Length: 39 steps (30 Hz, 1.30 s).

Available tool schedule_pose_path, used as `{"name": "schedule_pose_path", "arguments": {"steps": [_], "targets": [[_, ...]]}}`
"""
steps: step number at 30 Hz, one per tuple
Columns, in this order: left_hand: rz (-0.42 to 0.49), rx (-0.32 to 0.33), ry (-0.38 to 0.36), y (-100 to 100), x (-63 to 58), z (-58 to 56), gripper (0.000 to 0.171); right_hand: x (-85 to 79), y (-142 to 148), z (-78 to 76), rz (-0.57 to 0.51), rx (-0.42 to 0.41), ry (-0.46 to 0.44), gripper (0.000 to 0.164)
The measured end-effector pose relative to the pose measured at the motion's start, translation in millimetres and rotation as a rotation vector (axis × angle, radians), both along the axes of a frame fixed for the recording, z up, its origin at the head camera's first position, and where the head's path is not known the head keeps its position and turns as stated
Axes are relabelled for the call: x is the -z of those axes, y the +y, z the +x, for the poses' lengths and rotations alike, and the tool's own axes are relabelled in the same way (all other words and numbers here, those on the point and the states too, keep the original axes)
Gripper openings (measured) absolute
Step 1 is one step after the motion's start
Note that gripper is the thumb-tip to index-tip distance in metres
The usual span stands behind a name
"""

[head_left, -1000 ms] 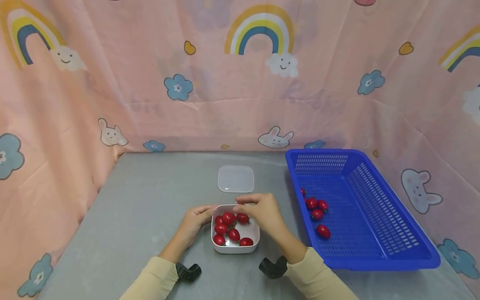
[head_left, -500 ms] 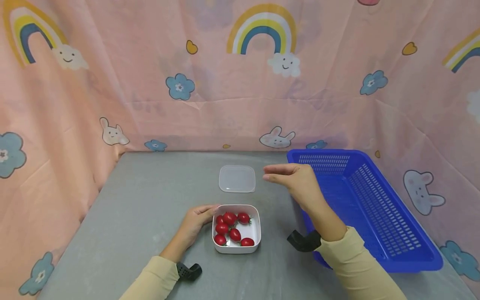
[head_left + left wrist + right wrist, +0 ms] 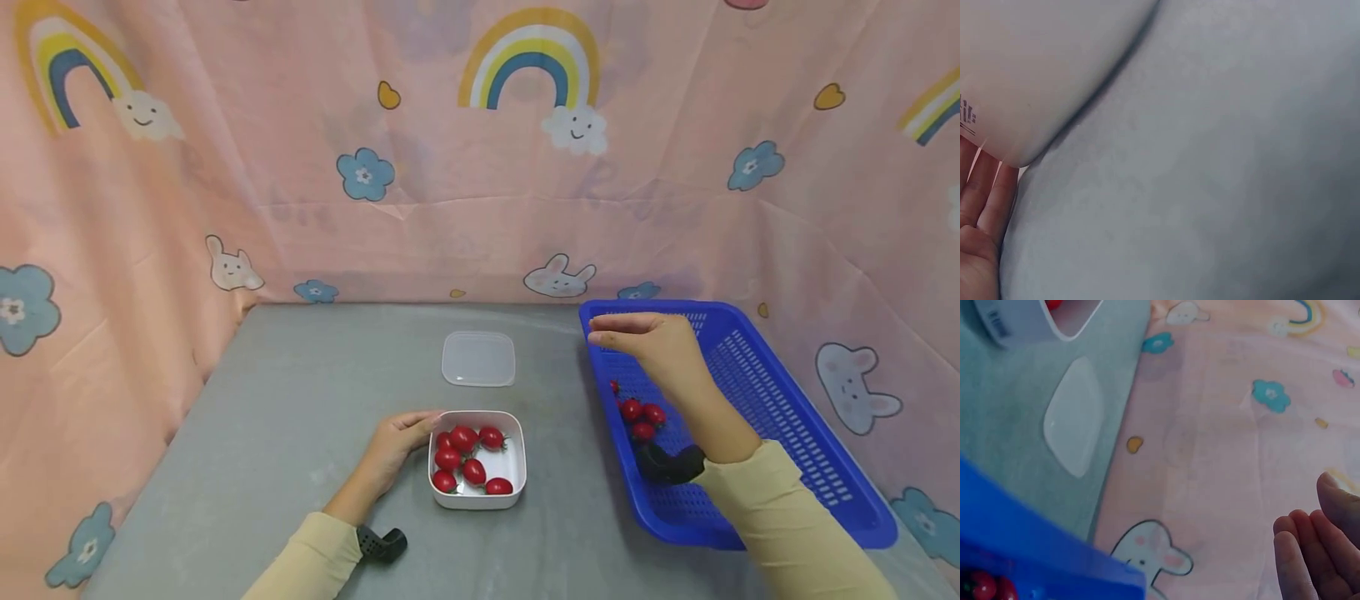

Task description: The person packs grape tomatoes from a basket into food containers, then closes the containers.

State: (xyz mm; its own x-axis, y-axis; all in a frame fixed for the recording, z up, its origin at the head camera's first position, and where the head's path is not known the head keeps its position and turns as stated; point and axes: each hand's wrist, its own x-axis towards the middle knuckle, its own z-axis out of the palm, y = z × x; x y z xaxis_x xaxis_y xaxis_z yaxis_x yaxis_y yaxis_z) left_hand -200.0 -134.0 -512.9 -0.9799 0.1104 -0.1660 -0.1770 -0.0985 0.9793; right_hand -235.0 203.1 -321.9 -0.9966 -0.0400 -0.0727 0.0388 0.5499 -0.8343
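A white square box (image 3: 477, 502) holding several cherry tomatoes (image 3: 464, 439) stands mid-table in the head view. My left hand (image 3: 401, 442) rests against its left side near the back corner, and the left wrist view shows those fingers (image 3: 988, 181) extended along the box wall. My right hand (image 3: 663, 346) is over the left part of a blue plastic basket (image 3: 810, 492), palm turned inward, with nothing between its fingers. Several more cherry tomatoes (image 3: 642, 432) lie in the basket along its left side, below the right hand. The right forearm and wrist camera cover part of the basket floor.
A translucent flat lid (image 3: 478, 359) lies on the grey table behind the white box. A pink patterned curtain (image 3: 450, 208) hangs along the table's back and sides. The basket's raised left rim (image 3: 600, 392) stands between the box and the tomatoes in it.
My right hand has left the white box and moved right, over the basket, with no tomato in it. The left hand has stayed at the box. The camera has shifted slightly.
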Motion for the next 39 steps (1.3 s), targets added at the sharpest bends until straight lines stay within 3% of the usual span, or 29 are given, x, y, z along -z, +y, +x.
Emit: {"name": "schedule_pose_path", "arguments": {"steps": [13,24,33,39], "targets": [[-0.004,0.007,0.015,0,-0.1,1.1,0.036,23.5,33,-24.8,-0.04,-0.006,-0.059,0.066],[-0.025,-0.001,0.009,0,0.4,0.1,0.035,55.8,52,-42.2,-0.111,-0.026,-0.13,0.065],[-0.039,0.016,0.025,-1,0.4,1.5,0.036,81.2,68,-54.2,-0.337,-0.129,-0.256,0.067],[-0.045,0.01,0.032,0,-1.6,2.3,0.036,91.2,76,-58.0,-0.219,-0.13,-0.279,0.067]]}}
